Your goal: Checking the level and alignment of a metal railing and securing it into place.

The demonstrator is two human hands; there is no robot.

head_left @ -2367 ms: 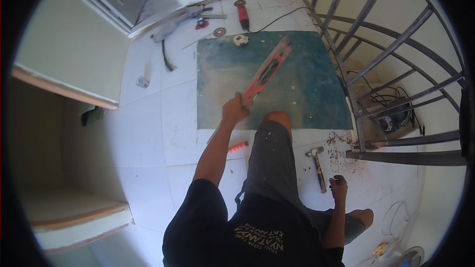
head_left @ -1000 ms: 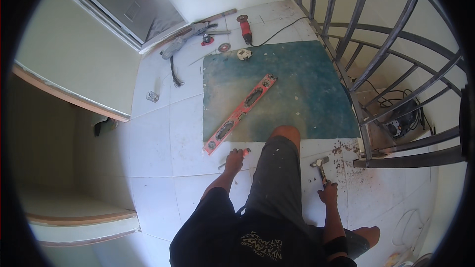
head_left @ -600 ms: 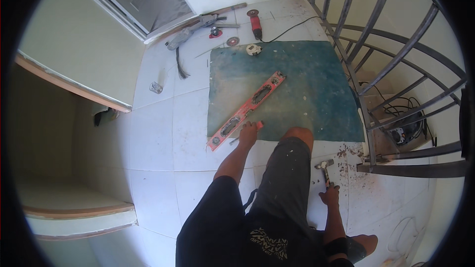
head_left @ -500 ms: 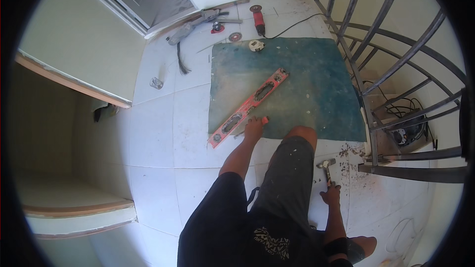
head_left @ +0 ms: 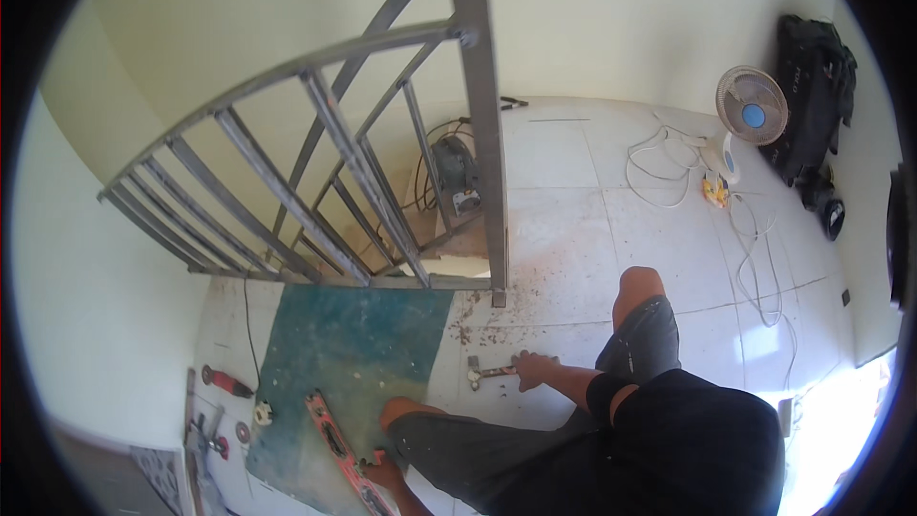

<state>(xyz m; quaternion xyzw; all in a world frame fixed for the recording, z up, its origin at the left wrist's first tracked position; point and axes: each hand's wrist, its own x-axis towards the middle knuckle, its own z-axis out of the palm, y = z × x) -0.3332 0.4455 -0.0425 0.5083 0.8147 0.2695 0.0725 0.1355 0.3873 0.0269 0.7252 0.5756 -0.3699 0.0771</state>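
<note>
My right hand [head_left: 531,371] is closed round the handle of a hammer [head_left: 475,375], whose metal head lies low over the white tiles beside the green sheet. My left hand [head_left: 384,474] is closed on a small red-ended tool [head_left: 379,456]; its exact kind is too small to tell. Right beside that hand, a red spirit level [head_left: 332,440] lies slantwise on the green sheet [head_left: 382,325]. I cannot tell whether the hand touches the level.
A grey metal railing [head_left: 315,105] rises ahead, with a dark machine [head_left: 454,167] behind it. At left lie a red angle grinder [head_left: 227,382], a tape measure [head_left: 264,413] and a cutting disc [head_left: 243,433]. Rightward stand a fan [head_left: 753,107] and a black bag [head_left: 810,96], with white cords [head_left: 659,172] on the floor.
The view has swung to the right, bringing the fan, bag and cords in. My right hand still grips the hammer; my left keeps the red-ended tool beside the level.
</note>
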